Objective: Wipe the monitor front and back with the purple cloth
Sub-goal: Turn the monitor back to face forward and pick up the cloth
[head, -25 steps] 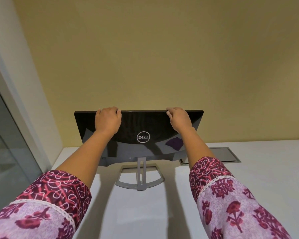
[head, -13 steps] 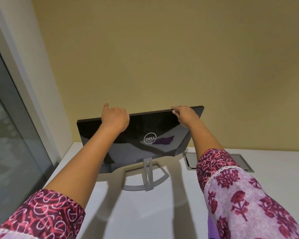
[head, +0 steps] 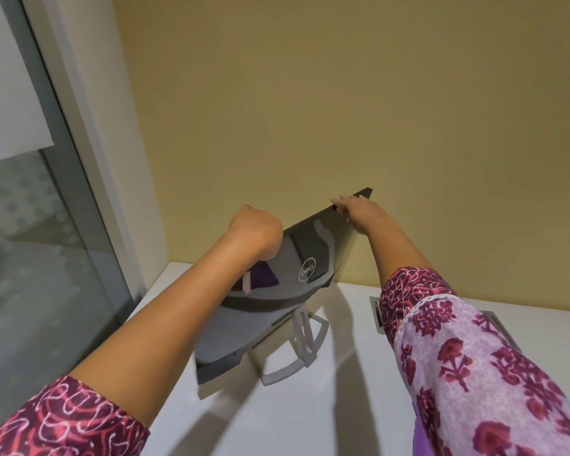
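The monitor (head: 313, 255) has swung round since the earlier frame, its right end now toward the wall (head: 310, 110). Left hand (head: 255, 230): fingers curled over the top edge, gripping. Right hand (head: 359, 209): fingers laid on the far top corner; closure cannot be told. The monitor stands on the white bench (head: 343, 406), with a glass partition (head: 30, 241) to the left. The right sleeve (head: 458, 357) hides part of a bench hatch (head: 375, 312).

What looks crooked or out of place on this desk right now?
The monitor sits askew: its glossy back with the logo faces the camera, set at an angle to the wall, and its stand is skewed on the white table. The left hand and right hand hold its top edge. No spill or damage shows.
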